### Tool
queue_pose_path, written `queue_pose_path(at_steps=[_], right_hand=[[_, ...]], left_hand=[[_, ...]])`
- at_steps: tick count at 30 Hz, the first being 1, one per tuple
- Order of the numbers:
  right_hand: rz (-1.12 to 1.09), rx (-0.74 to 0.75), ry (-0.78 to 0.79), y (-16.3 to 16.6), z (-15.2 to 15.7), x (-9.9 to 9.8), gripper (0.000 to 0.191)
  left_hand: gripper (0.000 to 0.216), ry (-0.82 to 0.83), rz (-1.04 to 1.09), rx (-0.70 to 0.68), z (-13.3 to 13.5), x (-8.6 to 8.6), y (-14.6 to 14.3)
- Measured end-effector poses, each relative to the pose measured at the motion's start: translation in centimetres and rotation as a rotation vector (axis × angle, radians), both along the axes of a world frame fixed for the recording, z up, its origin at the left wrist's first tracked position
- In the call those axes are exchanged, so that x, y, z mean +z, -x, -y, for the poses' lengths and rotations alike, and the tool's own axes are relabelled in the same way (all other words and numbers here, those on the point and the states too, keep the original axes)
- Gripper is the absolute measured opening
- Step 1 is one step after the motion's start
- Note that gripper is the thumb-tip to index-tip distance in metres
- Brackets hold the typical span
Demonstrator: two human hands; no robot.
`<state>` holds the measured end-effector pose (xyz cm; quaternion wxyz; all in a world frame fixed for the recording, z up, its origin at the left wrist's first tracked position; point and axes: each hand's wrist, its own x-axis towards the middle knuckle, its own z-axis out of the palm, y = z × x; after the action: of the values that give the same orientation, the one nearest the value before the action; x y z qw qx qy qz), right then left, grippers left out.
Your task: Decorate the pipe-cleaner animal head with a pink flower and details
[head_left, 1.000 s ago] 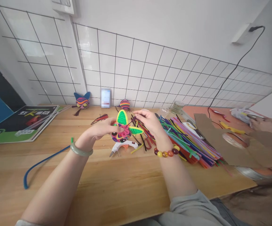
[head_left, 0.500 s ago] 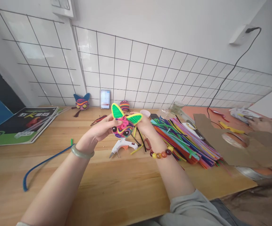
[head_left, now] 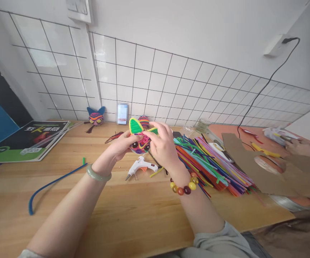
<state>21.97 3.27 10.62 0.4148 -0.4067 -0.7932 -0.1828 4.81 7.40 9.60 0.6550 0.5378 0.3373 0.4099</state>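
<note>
Since half a second ago the right hand (head_left: 163, 147) has slid over the multicoloured pipe-cleaner animal head with green ears (head_left: 139, 142), which it and the left hand (head_left: 122, 147) clasp above the white glue gun (head_left: 142, 166). What the clear glass jar (head_left: 203, 125) holds is unclear.

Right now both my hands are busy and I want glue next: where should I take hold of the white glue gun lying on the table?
Grip the glue gun by its thick white rear end, coming down from above on its right side. It lies flat on the table with the nozzle pointing left and toward you, so the rear end probably keeps you clear of the tip.
</note>
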Motion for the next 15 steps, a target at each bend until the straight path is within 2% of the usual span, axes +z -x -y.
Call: queue_pose_path(at_steps=[4,9,15], right_hand=[[0.039,-0.048,0.043,-0.2,-0.6,-0.5,0.039],[-0.073,0.046,0.090,-0.4,-1.2,-1.1,0.043],[-0.218,0.132,0.143,-0.3,-1.4,-1.1,0.036]], left_hand=[[0.038,-0.011,-0.026,0.018,0.3,0.2,-0.3],[0.039,-0.023,-0.063,0.030,0.2,0.2,-0.2],[0.042,-0.018,-0.044,0.040,-0.1,0.0,-0.2]])
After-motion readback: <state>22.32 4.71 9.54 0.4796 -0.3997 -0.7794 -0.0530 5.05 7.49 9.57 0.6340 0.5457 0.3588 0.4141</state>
